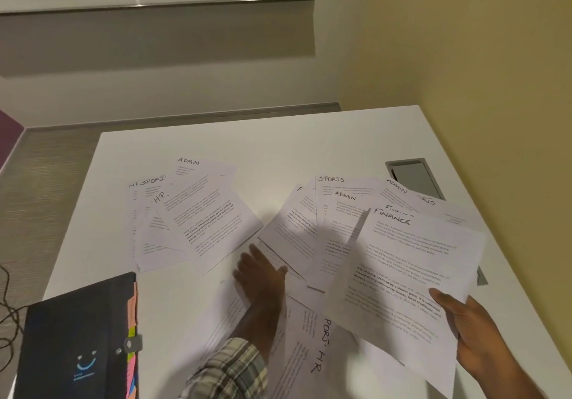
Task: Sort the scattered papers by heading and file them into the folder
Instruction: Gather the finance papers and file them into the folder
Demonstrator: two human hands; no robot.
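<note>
Your right hand (464, 324) pinches the FINANCE sheet (402, 271) by its near right edge, thumb on top, holding it lifted and tilted above the scattered papers (309, 228). Your left hand (263, 278) lies flat with fingers spread on the sheets at centre, pressing rather than gripping. Other sheets headed ADMIN, SPORTS and HR fan across the white surface (278, 138) in two loose overlapping groups, with more under your left forearm. The folder (80, 336) lies closed at the near left, coloured tabs along its right edge, well apart from the held sheet. Risk noted: the single-edge hold leaves the sheet drooping, so it may buckle or slip. Dragging the left hand could fold overlapped sheets or hide headings, causing misfiling. No sorted piles are evident; the task appears at an early stage.
</note>
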